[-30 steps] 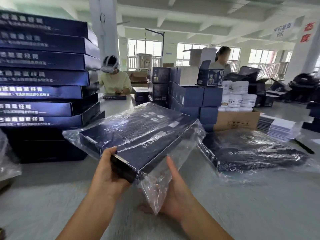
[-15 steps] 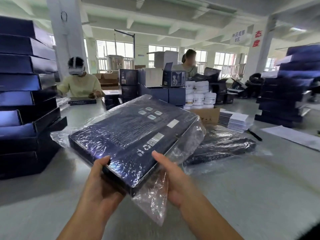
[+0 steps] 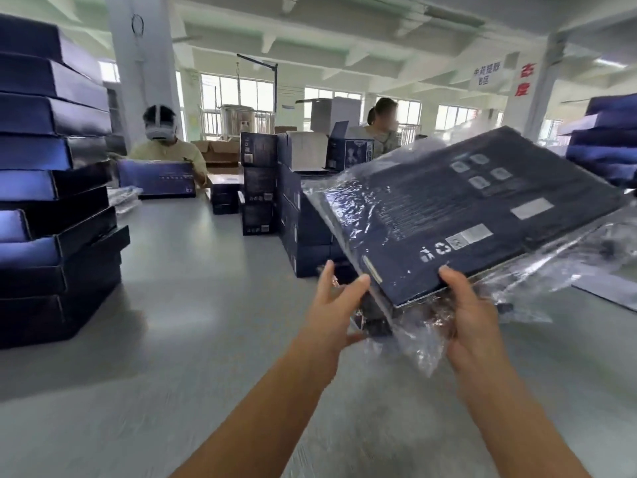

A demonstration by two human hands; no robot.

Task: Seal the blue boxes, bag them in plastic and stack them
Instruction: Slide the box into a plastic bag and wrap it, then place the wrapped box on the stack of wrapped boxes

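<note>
A flat dark blue box (image 3: pixel 458 215) in a clear plastic bag (image 3: pixel 424 343) is held tilted in the air at the right, its printed underside facing me. My left hand (image 3: pixel 336 305) grips the near left corner of the bagged box. My right hand (image 3: pixel 472 322) grips the near edge, thumb on top, with the loose bag end bunched below. A tall stack of blue boxes (image 3: pixel 51 174) stands at the left on the grey table (image 3: pixel 193 339). Another stack of blue boxes (image 3: pixel 606 139) shows at the far right.
Smaller dark blue cartons (image 3: pixel 265 188) are piled at the table's middle back. Across the table a person with a headset (image 3: pixel 162 139) holds a blue box (image 3: pixel 157 179), and a second person (image 3: pixel 379 125) stands behind the cartons. A pillar (image 3: pixel 141 63) rises at back left.
Both hands have swung the bagged box up and to the right, and it tilts more steeply. The view has turned; the bagged box that lay on the table is hidden.
</note>
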